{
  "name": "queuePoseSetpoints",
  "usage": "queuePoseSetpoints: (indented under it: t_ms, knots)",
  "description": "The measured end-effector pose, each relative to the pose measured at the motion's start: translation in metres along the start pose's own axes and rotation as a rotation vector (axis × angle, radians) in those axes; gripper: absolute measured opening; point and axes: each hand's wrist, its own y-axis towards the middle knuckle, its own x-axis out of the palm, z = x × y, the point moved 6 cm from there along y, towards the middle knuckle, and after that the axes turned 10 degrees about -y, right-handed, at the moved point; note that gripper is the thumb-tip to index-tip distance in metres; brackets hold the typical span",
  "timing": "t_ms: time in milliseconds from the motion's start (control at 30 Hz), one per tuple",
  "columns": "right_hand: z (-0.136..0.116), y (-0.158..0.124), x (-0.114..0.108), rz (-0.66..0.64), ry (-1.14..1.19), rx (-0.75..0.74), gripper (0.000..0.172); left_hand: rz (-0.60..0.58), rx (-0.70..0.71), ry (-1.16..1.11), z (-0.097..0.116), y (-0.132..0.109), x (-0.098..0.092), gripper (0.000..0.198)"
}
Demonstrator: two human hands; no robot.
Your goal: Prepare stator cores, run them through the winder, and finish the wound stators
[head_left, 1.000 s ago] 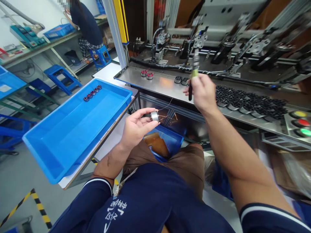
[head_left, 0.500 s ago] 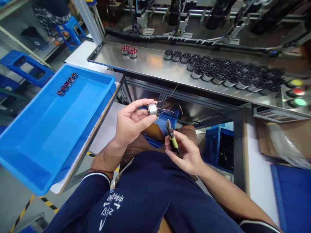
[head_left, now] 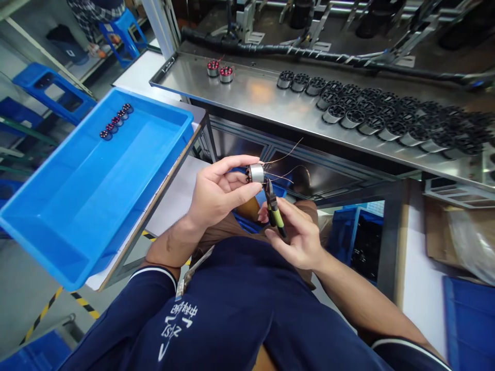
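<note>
Hands (head_left: pixel 214 196) grip wired core (head_left: pixel 256 173) left, pliers (head_left: pixel 276 214) right; pliers now closer to core.

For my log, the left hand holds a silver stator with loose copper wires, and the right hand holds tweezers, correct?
The head view shows the right hand holding wire cutters, not tweezers. The left hand does hold the silver stator with loose copper wires.

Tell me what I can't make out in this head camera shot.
All in the head view:
Part of the stator: covered by the left hand.
Whether the cutting pliers touch a copper wire: too small.
Part of their handles: covered by the right hand.
The seated person's upper body: cut off by the top edge.
Exact count of black-topped metal cores: overlapping, blurred.
</note>
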Motion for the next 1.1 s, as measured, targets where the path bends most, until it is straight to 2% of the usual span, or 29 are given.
queuePoseSetpoints:
  t_ms: [133,300,500,667,900,1100]
  knots:
    - [0.001,-0.003,-0.002,0.058,-0.078,0.000,0.074,0.006,-0.029,0.024,-0.002,0.000,0.000,0.035]
    - [0.006,-0.008,-0.005,0.063,-0.164,0.015,0.072,-0.007,0.000,-0.045,0.001,-0.001,0.002,0.032]
    - [-0.002,-0.004,-0.005,0.024,-0.181,-0.039,0.075,-0.004,0.216,0.047,0.016,-0.001,0.003,0.018]
    - [-0.007,0.002,-0.004,0.024,-0.143,-0.082,0.079,-0.033,0.287,0.105,0.022,-0.002,0.007,0.017]
    - [-0.007,0.005,-0.003,0.027,-0.122,-0.089,0.079,-0.044,0.294,0.149,0.024,-0.006,0.006,0.018]
    - [-0.007,0.002,-0.005,0.063,-0.194,-0.090,0.078,-0.057,0.279,0.162,0.023,-0.008,0.008,0.016]
